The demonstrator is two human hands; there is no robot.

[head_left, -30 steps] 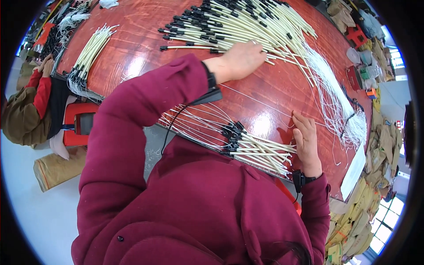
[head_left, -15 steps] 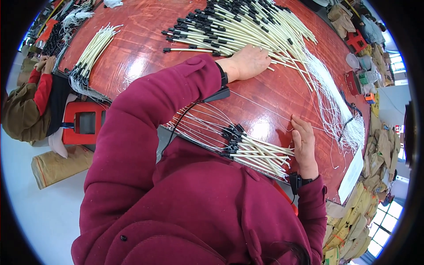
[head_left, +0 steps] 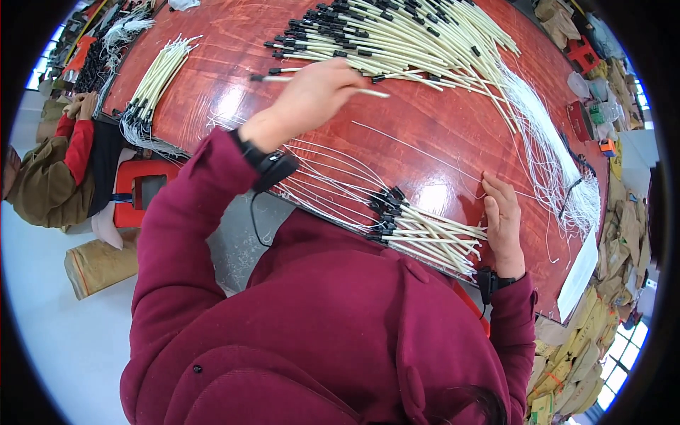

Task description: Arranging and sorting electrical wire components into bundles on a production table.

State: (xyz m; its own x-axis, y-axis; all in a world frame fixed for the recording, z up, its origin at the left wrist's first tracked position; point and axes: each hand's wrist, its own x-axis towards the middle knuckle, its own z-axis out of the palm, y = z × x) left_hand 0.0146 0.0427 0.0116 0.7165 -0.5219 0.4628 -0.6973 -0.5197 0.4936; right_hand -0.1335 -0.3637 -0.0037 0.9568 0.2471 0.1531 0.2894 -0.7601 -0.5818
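My left hand [head_left: 312, 99] is closed around a thin cream rod [head_left: 375, 93] with a black cap, held over the table just short of a big pile of similar rods [head_left: 397, 49]. Its pale tip sticks out to the right of my fingers, its capped end to the left. On the right side of the table rests my right hand [head_left: 503, 223], fingers loosely stretched and thumb apart from them. A thin white string [head_left: 418, 150] runs across the tabletop toward its fingertips. Just left of that hand lies a smaller bunch of capped rods [head_left: 432, 237], white strings trailing left from the caps.
Another bundle of rods [head_left: 159, 78] lies at the far left of the red table [head_left: 234, 42]. A hank of white strings [head_left: 577, 191] and a white sheet [head_left: 579, 276] are at the right. Beyond the left edge, a person [head_left: 53, 170] sits near a red stool [head_left: 127, 191].
My left hand has drawn back from the pile toward the left, bringing one rod out with it. My right hand stays at its spot on the table. The whole view has shifted slightly.
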